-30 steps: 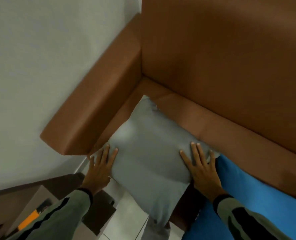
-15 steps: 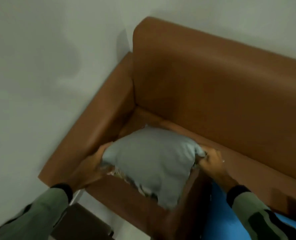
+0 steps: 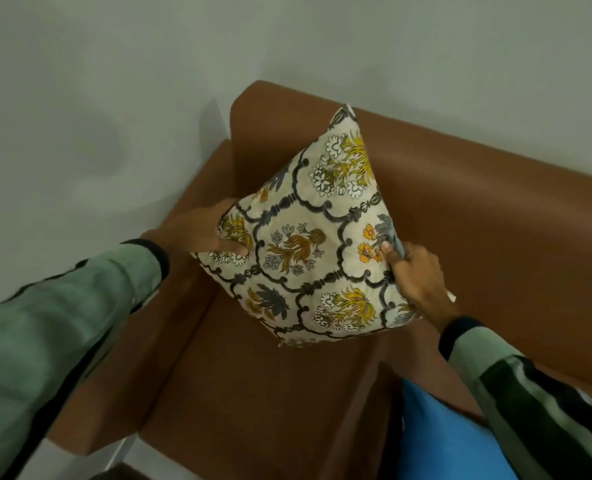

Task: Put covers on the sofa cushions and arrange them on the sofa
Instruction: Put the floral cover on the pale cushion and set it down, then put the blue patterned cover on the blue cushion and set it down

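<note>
A cushion (image 3: 317, 244) in a cream cover printed with yellow, brown and grey flowers is held up over the left end of the brown sofa (image 3: 488, 216). It stands tilted, one corner pointing up against the backrest. My left hand (image 3: 197, 230) grips its left edge, thumb pressed into the fabric. My right hand (image 3: 419, 275) grips its right edge. The cushion's plain grey back side is hidden.
The sofa's left armrest (image 3: 170, 306) runs beside a pale wall (image 3: 114, 98). A blue cushion or cloth (image 3: 436, 438) lies on the seat at the lower right. The brown seat (image 3: 270, 393) below the held cushion is bare.
The cushion lay flat on the seat with its grey side up under both hands. Both hands gripped its edges, lifted it and turned it, so the flowered side faces me now.
</note>
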A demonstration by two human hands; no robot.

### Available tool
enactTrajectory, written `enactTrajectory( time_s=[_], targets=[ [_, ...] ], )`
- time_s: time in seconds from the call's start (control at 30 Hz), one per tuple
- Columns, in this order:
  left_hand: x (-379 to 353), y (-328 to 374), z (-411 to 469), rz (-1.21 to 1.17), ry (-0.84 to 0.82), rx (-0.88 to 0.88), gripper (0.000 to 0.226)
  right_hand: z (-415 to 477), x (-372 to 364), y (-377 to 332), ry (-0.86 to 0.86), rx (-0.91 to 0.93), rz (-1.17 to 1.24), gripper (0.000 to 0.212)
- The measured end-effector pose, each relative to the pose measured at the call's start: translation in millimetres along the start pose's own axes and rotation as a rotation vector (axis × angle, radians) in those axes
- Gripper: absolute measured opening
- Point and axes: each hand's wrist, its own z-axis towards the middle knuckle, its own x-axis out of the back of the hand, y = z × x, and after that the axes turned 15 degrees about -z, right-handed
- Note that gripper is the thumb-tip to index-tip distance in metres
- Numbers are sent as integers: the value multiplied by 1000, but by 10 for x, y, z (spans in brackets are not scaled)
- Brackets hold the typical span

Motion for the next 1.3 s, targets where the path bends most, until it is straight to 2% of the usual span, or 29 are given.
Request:
enactTrajectory(
  time_s=[0.13, 0.23, 0.3, 0.4, 0.47, 0.53, 0.6, 0.67, 0.73, 0.77, 0.83, 0.87, 0.93, 1.0, 1.03, 1.07, 1.2, 1.27, 1.3],
  targets=[
    [-142, -162, 152, 95, 13, -8, 118, 63, -120, -11, -111, 16, -150, 39],
    [-302, -241, 145, 222, 88, 36, 117, 93, -143, 30, -62, 3, -271, 49],
    [-430, -232, 41, 294, 198, 44, 110, 36, -121, 80, 19, 31, -314, 53],
    [-665, -107, -241, 282, 416, -34, 99, -131, -17, 235, 112, 90, -327, 60],
    [-903, -53, -490, 298, 569, -77, 90, -289, 68, 410, 158, 94, -326, 60],
    [-1286, -19, -744, 374, 634, -82, 88, -526, 152, 742, 182, 65, -349, 54],
    [-1793, 0, -1035, 441, 561, -41, 96, -815, 170, 1175, 136, 39, -415, 51],
    [-2306, -37, -1306, 489, 426, -16, 103, -1136, 105, 1652, -36, 20, -481, 56],
    [-2793, 58, -1503, 499, 314, -15, 103, -1471, 75, 2163, -257, 8, -546, 71],
    [-3139, 175, -1621, 483, 248, -39, 96, -1709, 80, 2489, -364, 15, -587, 77],
    [-3728, 368, -1862, 417, 172, -115, 65, -2099, 81, 3043, -503, 55, -648, 87],
    [-4082, 464, -2023, 377, 129, -144, 61, -2332, 89, 3346, -552, 84, -677, 94],
    [-4643, 528, -2282, 326, -20, -191, 73, -2654, 78, 3781, -569, 182, -744, 100],
    [-5142, 522, -2522, 302, -115, -193, 103, -2869, 25, 4077, -430, 313, -816, 92],
    [-5378, 525, -2639, 280, -128, -142, 109, -2949, -37, 4183, -356, 355, -858, 87],
    [-5568, 530, -2752, 251, -111, -88, 109, -2988, -105, 4228, -301, 378, -901, 86],
    [-6077, 613, -2984, 101, -10, 58, 97, -2953, -313, 4220, -349, 357, -946, 102],
    [-6092, 686, -2904, 21, 45, 113, 105, -2887, -293, 4258, -344, 337, -815, 101],
    [-6056, 719, -2851, -13, 61, 131, 111, -2855, -251, 4271, -359, 302, -698, 92]
  ],
)
